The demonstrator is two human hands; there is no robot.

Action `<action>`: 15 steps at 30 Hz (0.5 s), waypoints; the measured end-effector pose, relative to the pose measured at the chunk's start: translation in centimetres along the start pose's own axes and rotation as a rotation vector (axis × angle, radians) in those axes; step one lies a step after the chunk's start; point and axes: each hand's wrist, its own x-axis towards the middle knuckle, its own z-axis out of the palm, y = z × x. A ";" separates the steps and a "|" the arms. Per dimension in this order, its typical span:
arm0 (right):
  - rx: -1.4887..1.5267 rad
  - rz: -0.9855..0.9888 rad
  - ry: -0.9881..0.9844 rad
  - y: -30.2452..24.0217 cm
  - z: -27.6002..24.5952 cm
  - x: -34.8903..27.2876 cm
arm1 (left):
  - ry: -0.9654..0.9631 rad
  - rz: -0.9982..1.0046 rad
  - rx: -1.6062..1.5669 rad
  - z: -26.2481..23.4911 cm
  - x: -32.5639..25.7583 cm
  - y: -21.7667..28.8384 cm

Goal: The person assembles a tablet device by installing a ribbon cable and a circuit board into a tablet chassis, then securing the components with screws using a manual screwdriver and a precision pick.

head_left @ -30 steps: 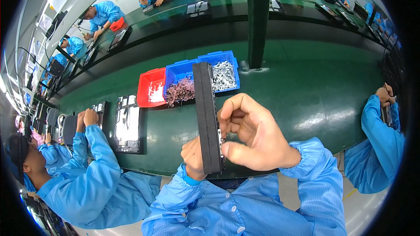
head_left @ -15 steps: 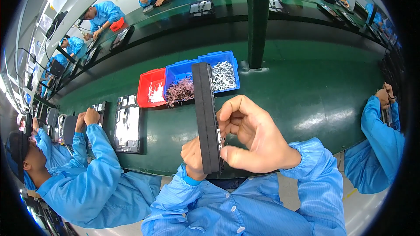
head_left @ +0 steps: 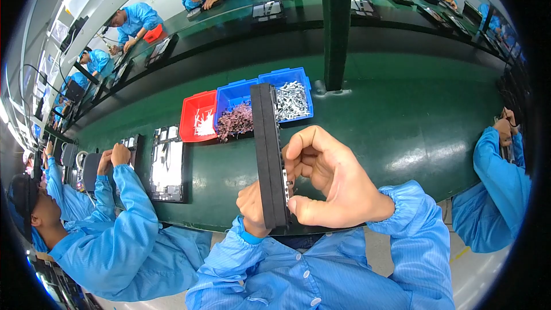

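Observation:
I hold a long black flat panel (head_left: 266, 149) upright on its edge above the green bench. My left hand (head_left: 251, 209) grips its near end from behind. My right hand (head_left: 327, 178) is curled against the panel's right edge, thumb and fingers pinched at a small white strip on that edge. Whether a small part sits between those fingertips is not visible. Both sleeves are blue.
Behind the panel stand a red bin (head_left: 198, 116) with white parts, a blue bin (head_left: 235, 109) with dark reddish parts and a blue bin (head_left: 294, 93) with silvery screws. A green post (head_left: 336, 23) rises beyond. Co-workers in blue sit at left (head_left: 109, 224) and right (head_left: 493, 189).
The right hand's fingers shifted slightly along the panel's edge. The panel and left hand stayed in place.

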 end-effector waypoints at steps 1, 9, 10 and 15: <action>0.000 0.000 0.001 0.1 -0.1 0.1 | 0.006 0.007 0.001 0.0 -0.1 -0.3; -0.246 -0.187 0.426 -0.7 -4.9 -1.3 | 0.304 -0.148 -0.016 -1.7 0.7 -0.5; -0.296 -0.122 0.484 0.2 -5.3 -1.9 | 0.295 -0.255 -0.156 -2.7 0.9 -0.5; -0.417 0.295 0.266 5.1 -6.7 -5.5 | 0.149 -0.931 -0.942 -4.6 2.4 -0.1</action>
